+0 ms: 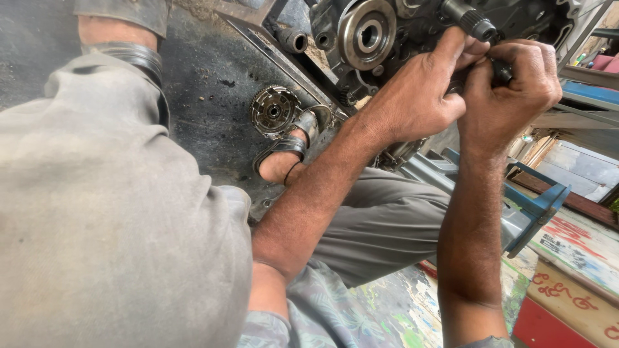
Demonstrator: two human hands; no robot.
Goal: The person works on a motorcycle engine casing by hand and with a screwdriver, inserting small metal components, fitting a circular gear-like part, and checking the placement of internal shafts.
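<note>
Both hands are working at the open side of a motorcycle engine (412, 38), at a dark part just under its splined shaft (474, 20). The part is mostly hidden by fingers; it looks like a black knob or tool handle (501, 72), exact kind can't be told.

Right hand (512, 87): fist curled tight around that black handle, knuckles up, only the end of it showing between thumb and forefinger.

Left hand (416, 96): pressed against the right one, forefinger stretched up along the engine case toward the splined shaft, other fingers folded in at the same spot. Whether it actually grips anything can't be told, the fingertips are covered by the right hand.

Just left of the left hand's forefinger: a round steel hub with a centre bore (367, 32) on the engine. Further left and below the left wrist, a loose clutch basket (274, 111) lies on the dark oily floor (206, 84), touching a small metal cup (311, 122). Beside that, the person's foot in a black sandal (282, 158).

Under the forearms: grey trousers (380, 219). Below the right forearm, a blue-grey metal stand (535, 206), with painted boards (574, 258) beyond it.
</note>
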